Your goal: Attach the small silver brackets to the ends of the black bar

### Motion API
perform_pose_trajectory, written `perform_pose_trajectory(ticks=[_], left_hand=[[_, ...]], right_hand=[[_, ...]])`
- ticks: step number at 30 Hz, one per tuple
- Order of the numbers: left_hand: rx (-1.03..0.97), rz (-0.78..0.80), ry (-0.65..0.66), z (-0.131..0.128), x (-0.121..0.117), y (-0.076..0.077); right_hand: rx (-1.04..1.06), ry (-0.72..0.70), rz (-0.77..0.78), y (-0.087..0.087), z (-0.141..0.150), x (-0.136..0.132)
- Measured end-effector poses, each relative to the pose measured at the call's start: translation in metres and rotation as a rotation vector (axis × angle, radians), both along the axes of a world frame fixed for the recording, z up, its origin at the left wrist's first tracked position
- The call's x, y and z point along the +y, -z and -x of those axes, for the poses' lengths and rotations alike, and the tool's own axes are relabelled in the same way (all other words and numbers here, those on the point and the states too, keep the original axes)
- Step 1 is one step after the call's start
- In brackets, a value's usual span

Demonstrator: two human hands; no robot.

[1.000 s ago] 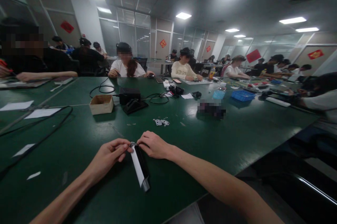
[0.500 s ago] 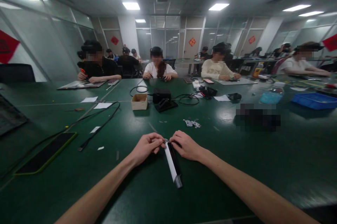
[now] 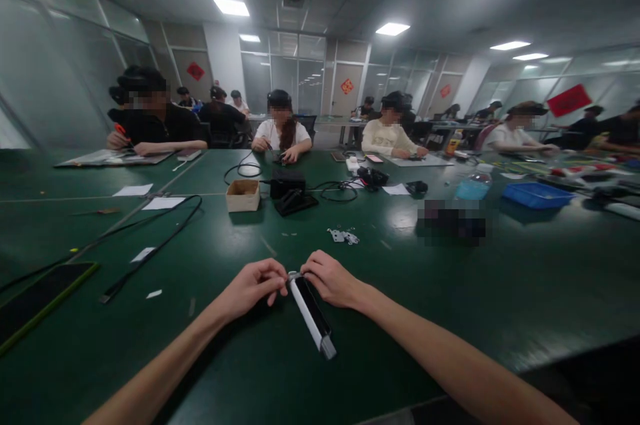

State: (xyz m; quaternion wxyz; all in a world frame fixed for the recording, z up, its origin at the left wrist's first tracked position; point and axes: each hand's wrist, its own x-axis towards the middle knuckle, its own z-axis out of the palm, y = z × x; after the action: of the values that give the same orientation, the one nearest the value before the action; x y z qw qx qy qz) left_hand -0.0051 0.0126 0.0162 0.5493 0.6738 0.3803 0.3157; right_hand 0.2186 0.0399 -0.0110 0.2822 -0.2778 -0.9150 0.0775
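A long narrow bar (image 3: 311, 316), white along one side and black on top with a grey end piece, lies at a slant on the green table in front of me. My right hand (image 3: 331, 280) has its fingertips closed on the bar's far end, where a small grey part (image 3: 294, 274) shows. Against the left of that same end is my left hand (image 3: 254, 288), fingers curled and thumb close to the index finger. Whatever is between those left fingertips is too small to make out. Beyond the hands sits a small pile of flat metal pieces (image 3: 344, 236).
A small cardboard box (image 3: 243, 196) stands beside a black device (image 3: 289, 189) with cables. At the left lie a black cable (image 3: 153, 252), paper scraps and a green-edged phone-like slab (image 3: 40, 302). A blue tray (image 3: 537, 195) is at the right. Several people sit across the table.
The view has turned to the right, so things sit further left. My left fingers have loosened and spread a little at the bar's end. My right hand stays on the bar.
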Motion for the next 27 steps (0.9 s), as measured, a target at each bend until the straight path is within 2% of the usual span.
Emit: perform_pose_trajectory(ticks=[3,8,11,14,21,27], left_hand=[[0.078,-0.046,0.061,-0.001,-0.003,-0.001],[0.276,-0.262,0.096,-0.002,-0.007,-0.008],[0.351,-0.315,0.131,0.001,-0.006,-0.012],[0.377,-0.311,0.168,0.004,-0.003,-0.012],[0.323,-0.184,0.196,0.003,-0.003,-0.005],[0.301,-0.164,0.202,0.002,-0.001,-0.003]], right_hand=[[-0.046,0.005,-0.019,-0.002,0.0,0.002],[-0.117,-0.012,-0.028,-0.003,0.0,0.005],[-0.139,-0.036,-0.036,-0.004,0.0,0.005],[-0.158,-0.031,-0.044,-0.004,-0.001,0.005],[-0.193,-0.027,-0.069,0.0,0.0,0.009],[-0.225,-0.019,-0.061,-0.003,0.0,0.008]])
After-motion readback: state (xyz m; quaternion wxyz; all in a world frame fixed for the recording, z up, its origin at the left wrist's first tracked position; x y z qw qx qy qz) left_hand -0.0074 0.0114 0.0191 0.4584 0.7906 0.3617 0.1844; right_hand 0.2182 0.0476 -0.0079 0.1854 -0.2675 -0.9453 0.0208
